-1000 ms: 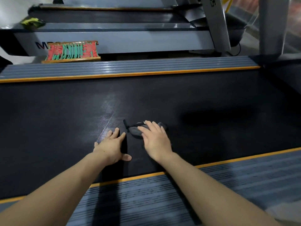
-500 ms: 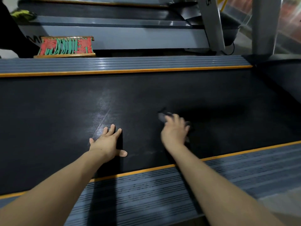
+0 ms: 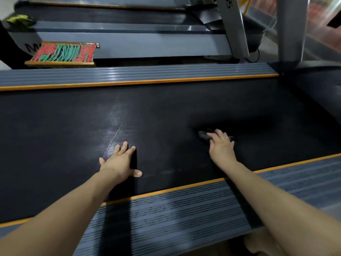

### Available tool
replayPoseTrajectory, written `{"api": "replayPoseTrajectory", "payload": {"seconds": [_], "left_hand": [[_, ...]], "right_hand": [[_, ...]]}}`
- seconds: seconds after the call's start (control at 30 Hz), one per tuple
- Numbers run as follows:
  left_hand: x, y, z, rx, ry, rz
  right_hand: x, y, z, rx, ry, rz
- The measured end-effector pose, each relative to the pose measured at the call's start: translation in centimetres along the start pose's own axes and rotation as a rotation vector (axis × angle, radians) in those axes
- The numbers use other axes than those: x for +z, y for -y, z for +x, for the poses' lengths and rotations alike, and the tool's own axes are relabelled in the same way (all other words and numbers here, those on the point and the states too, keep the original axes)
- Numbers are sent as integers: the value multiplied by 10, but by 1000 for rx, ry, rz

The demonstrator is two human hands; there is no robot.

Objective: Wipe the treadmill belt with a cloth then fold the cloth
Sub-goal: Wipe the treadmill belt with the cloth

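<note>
Readable marks on the far treadmill

Its grey side panel (image 3: 129, 47) shows a dark "M"; its upright post (image 3: 232, 24) shows "55", partly cut off.

Two bare forearms reach in from the bottom edge, with no sleeves, watch, bracelet or rings showing. The left hand (image 3: 120, 161) and right hand (image 3: 222, 146) are ungloved, with short fingernails. A bare knee (image 3: 258, 244) shows at the lower right.

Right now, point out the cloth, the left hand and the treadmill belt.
cloth (image 3: 203, 135), head view, bunched end beyond the fingertips.
left hand (image 3: 120, 161), head view, back of hand.
treadmill belt (image 3: 64, 126), head view, bare black surface.
</note>
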State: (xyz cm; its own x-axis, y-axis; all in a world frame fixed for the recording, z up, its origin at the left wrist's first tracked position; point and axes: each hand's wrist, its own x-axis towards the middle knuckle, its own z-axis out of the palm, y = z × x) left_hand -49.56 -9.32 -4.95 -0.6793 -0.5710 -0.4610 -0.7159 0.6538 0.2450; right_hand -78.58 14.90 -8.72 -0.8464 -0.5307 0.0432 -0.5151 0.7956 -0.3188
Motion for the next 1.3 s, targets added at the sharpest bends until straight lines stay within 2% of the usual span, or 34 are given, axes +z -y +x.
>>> {"api": "replayPoseTrajectory", "payload": {"seconds": [0.1, 0.2, 0.27, 0.33, 0.4, 0.5, 0.6, 0.73, 0.83, 0.9, 0.97, 1.03, 1.13, 1.23, 1.3], "left_hand": [[-2, 0, -1, 3, 4, 14], [-3, 0, -3, -8, 4, 24], [-4, 0, -5, -3, 4, 70], [-7, 1, -5, -1, 18, 97], [-11, 2, -9, -2, 0, 103], [-13, 3, -20, -2, -50, 81], [-4, 7, -29, -5, -4, 95], [8, 11, -26, -6, 16, 73], [8, 4, -28, -34, 25, 55], [10, 5, -29, -42, 28, 32], [10, 7, -28, -49, 41, 11], [12, 9, -27, -45, 34, 1], [13, 8, -27, -39, 19, 4], [12, 5, -30, -49, 9, -3], [9, 3, -33, -48, 12, -10]], "right_hand": [[12, 48, -25, 52, -24, -23], [35, 115, -64, -143, 7, -30], [44, 141, -82, -283, 104, 6], [38, 137, -76, -359, 183, 69], [25, 109, -63, -409, 187, 74], [2, 46, -38, -243, 97, 35], [-16, 3, -23, -57, 89, -7], [-5, 37, -45, 89, 43, -14], [20, 105, -85, -50, 42, -13], [33, 136, -104, -224, 140, 22], [31, 137, -105, -308, 246, 78], [24, 113, -93, -364, 246, 69], [3, 59, -63, -301, 180, 2], [-24, 3, -36, -122, 112, -66], [-33, -13, -30, 15, 115, -18]]}}
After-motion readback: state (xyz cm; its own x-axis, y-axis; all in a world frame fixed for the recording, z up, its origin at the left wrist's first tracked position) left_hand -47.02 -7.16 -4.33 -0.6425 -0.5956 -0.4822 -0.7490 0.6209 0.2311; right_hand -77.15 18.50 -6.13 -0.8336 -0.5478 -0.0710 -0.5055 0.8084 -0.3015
